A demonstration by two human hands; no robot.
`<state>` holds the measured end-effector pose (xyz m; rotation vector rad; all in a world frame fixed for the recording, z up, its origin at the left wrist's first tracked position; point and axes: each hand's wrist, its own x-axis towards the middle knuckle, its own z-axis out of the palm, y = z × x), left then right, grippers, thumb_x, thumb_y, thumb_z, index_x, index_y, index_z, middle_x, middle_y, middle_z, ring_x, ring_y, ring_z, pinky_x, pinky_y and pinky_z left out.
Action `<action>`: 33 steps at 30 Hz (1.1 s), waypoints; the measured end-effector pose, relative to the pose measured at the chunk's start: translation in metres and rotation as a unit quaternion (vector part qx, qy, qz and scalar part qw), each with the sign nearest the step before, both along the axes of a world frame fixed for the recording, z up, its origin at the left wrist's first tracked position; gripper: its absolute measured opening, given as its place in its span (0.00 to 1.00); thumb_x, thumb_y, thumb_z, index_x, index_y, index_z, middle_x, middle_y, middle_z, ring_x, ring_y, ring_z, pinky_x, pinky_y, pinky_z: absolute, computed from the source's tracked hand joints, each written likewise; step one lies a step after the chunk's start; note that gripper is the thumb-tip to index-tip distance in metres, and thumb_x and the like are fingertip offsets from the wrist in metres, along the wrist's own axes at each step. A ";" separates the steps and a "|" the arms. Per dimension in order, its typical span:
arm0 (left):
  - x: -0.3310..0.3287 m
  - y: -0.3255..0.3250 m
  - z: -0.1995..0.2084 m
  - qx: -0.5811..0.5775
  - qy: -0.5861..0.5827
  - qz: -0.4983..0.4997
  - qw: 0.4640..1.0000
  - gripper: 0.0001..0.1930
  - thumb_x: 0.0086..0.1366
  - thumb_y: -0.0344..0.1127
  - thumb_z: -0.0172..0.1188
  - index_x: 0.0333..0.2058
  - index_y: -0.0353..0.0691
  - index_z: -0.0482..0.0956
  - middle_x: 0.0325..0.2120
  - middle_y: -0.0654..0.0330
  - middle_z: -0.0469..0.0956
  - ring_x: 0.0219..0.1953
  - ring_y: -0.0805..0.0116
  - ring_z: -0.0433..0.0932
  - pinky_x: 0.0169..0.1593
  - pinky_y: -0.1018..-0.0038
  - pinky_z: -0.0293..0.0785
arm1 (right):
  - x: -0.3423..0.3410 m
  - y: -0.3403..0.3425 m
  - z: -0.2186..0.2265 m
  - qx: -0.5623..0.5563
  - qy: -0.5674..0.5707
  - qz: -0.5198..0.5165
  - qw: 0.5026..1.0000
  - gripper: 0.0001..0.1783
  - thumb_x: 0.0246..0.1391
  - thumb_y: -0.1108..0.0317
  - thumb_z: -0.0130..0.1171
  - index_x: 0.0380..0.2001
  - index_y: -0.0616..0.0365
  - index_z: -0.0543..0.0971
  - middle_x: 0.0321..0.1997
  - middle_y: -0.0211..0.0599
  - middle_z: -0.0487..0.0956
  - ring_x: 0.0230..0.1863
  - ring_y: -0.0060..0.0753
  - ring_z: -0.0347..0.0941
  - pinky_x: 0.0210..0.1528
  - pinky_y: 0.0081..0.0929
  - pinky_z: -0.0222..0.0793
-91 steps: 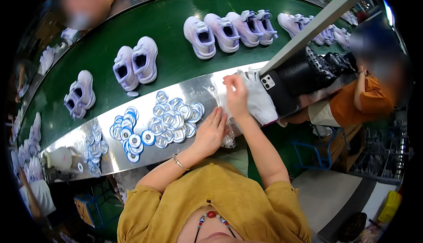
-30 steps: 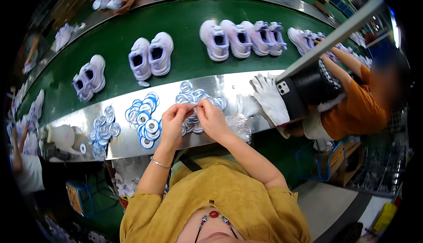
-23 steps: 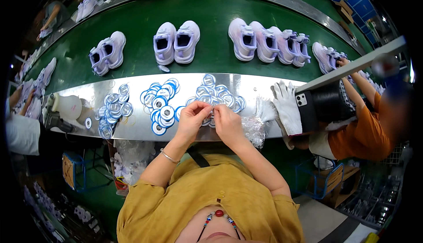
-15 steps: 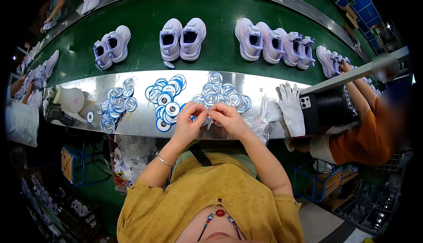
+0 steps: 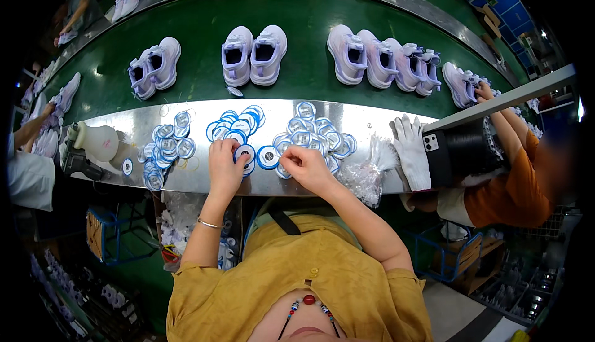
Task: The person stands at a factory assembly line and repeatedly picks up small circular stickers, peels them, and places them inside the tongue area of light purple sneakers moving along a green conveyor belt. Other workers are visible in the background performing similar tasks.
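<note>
My left hand is at the front of the middle pile of round blue-rimmed tags. Its fingers and thumb close on the edge of a round tag with a dark centre. To the right, my right hand has its thumb and fingertips pinched together; anything between them is too small to make out. Just left of those fingertips, a single round tag lies on the metal ledge. Behind and beside my right hand spreads another pile of white-faced tags.
A third tag pile lies at left, near a white spool. Clear plastic fasteners, a white glove and a phone are at right. Pale lilac shoes stand on the green belt. Co-workers sit on both sides.
My hands, which were together over the ledge, have parted. The left has gone to the middle tag pile, and a single tag now lies between them. The shoes have shifted slightly left.
</note>
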<state>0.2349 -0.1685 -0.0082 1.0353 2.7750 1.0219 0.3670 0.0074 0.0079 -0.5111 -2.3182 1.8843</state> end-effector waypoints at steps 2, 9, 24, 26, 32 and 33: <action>-0.005 -0.002 -0.005 0.044 -0.087 0.012 0.995 0.16 0.49 0.26 0.67 0.38 0.33 0.75 0.29 0.55 0.71 0.32 0.61 0.70 0.36 0.70 0.68 | -0.002 0.000 0.000 0.002 -0.008 0.001 1.000 0.08 0.54 0.69 0.59 0.29 0.65 0.77 0.20 0.28 0.74 0.22 0.15 0.65 0.25 0.18 0.61; -0.015 -0.002 0.004 0.164 -0.280 0.035 0.945 0.07 0.57 0.27 0.62 0.33 0.32 0.76 0.25 0.65 0.75 0.25 0.79 0.69 0.28 0.82 0.66 | -0.018 -0.018 0.006 0.038 0.031 -0.042 0.998 0.09 0.51 0.66 0.58 0.26 0.62 0.76 0.17 0.41 0.74 0.18 0.36 0.69 0.22 0.30 0.63; 0.025 0.072 0.039 0.275 -0.413 -0.068 0.866 0.05 0.65 0.28 0.56 0.34 0.32 0.75 0.29 0.62 0.78 0.30 0.79 0.76 0.33 0.82 0.77 | -0.018 0.015 0.021 0.125 0.099 -0.151 0.976 0.08 0.51 0.69 0.56 0.23 0.61 0.73 0.22 0.46 0.75 0.24 0.50 0.73 0.25 0.40 0.65; 0.031 0.081 0.036 0.283 -0.411 -0.074 0.864 0.06 0.65 0.29 0.55 0.34 0.31 0.76 0.29 0.62 0.78 0.30 0.79 0.76 0.35 0.81 0.78 | -0.012 0.027 0.017 0.169 0.147 -0.146 0.964 0.07 0.52 0.70 0.54 0.24 0.61 0.72 0.23 0.46 0.74 0.25 0.50 0.73 0.27 0.40 0.66; 0.028 0.116 0.035 0.298 -0.536 -0.087 0.785 0.06 0.64 0.30 0.57 0.35 0.34 0.78 0.31 0.63 0.78 0.34 0.76 0.76 0.38 0.77 0.77 | 0.003 0.053 0.015 0.326 0.190 -0.136 0.916 0.05 0.54 0.71 0.51 0.27 0.60 0.72 0.26 0.42 0.74 0.28 0.48 0.72 0.29 0.39 0.68; 0.028 0.123 0.033 0.304 -0.538 -0.091 0.781 0.05 0.64 0.30 0.58 0.35 0.34 0.78 0.30 0.63 0.78 0.33 0.76 0.76 0.39 0.77 0.77 | 0.004 0.059 0.012 0.343 0.190 -0.136 0.910 0.05 0.54 0.71 0.51 0.27 0.60 0.72 0.26 0.42 0.74 0.28 0.48 0.72 0.29 0.38 0.68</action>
